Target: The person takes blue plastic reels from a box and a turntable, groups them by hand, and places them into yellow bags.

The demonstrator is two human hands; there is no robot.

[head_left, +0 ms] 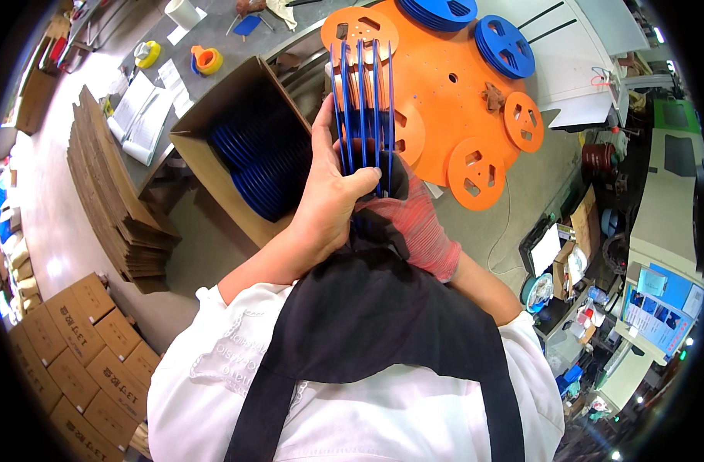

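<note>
Several blue plastic reels [360, 115] stand on edge in front of my chest, side by side with narrow gaps between them. My left hand [326, 192] is bare and closed round their left side, its thumb pressed across the near edges. On the lower right, my right hand [421, 227], in a red-grey knitted glove with dark fingertips, supports the same reels; its fingers are partly hidden behind them. Just left of my hands, an open carton [219, 189] holds a tightly packed row of blue reels [263, 165].
Beyond my hands is a round orange turntable [437, 85] with orange discs [476, 174] and two stacks of blue reels [505, 46]. Flattened cardboard [109, 192] leans at the left, above stacked closed cartons [82, 362]. A grey bench holds tape rolls [207, 60] and an open notebook [140, 115].
</note>
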